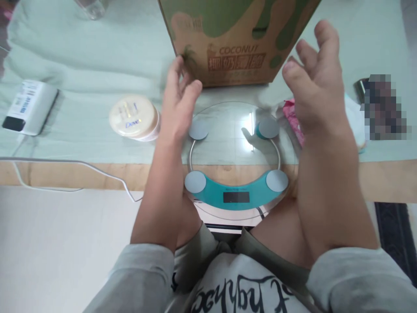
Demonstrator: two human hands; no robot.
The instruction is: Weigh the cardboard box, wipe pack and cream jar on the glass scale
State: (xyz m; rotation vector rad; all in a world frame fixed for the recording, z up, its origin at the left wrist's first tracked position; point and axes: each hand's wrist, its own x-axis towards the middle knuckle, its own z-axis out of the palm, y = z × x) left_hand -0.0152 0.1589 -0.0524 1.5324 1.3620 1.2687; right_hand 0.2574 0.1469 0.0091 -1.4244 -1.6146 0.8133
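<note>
A brown and green cardboard box (234, 56) printed "COCONUT" stands at the far side of the table. My left hand (180, 102) is open beside its lower left corner, fingertips near the edge; whether they touch it I cannot tell. To the box's right my right hand (317, 82) is raised, thumb and fingers spread, holding nothing. Between my forearms lies a round glass bathroom scale (236, 198) with a teal band and a dark display, its near part jutting past the table edge. A pink packet (293, 119) is partly hidden behind my right hand.
A cream-lidded Dove jar (133, 116) stands left of my left hand. Farther left lies a white power bank (31, 106) with a white cable (81, 163) along the table edge. A clear container (93, 8) sits at the back left; a pixelated item (386, 106) lies right.
</note>
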